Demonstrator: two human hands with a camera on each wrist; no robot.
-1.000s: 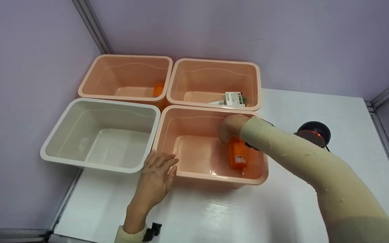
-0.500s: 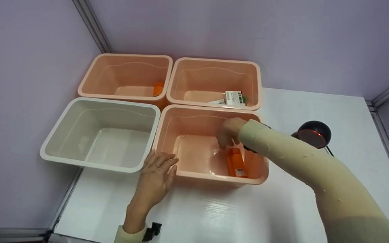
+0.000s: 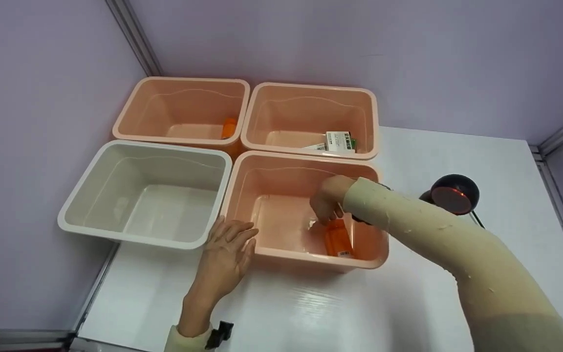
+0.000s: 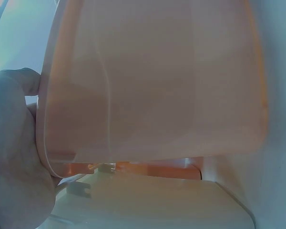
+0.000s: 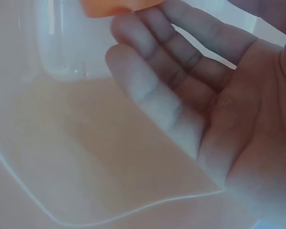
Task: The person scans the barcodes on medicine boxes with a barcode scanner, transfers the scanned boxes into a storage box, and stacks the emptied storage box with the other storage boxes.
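Observation:
An orange bottle (image 3: 337, 238) with a white barcode label lies on the floor of the near right pink bin (image 3: 311, 256), by its right wall. My right hand (image 3: 326, 201) hovers inside that bin just above the bottle and holds nothing. In the right wrist view my right hand (image 5: 195, 95) shows an empty palm with relaxed fingers, and the orange bottle (image 5: 114, 7) lies beyond the fingertips. My left hand (image 3: 227, 252) rests flat on the white table against the bin's front left corner. In the left wrist view my left hand (image 4: 12, 157) touches the pink bin (image 4: 157, 81).
An empty white bin (image 3: 130, 238) stands left of the pink one. Behind are two more pink bins: the left bin (image 3: 130, 107) holds an orange item (image 3: 228, 128), the right bin (image 3: 311, 88) small boxes (image 3: 340, 142). A black scanner (image 3: 455, 194) with a red window stands at the right.
The orange bottle has left my right hand and dropped to the bin floor, sliding toward the front wall. My right hand has opened and shifted slightly left. My left hand has stayed still.

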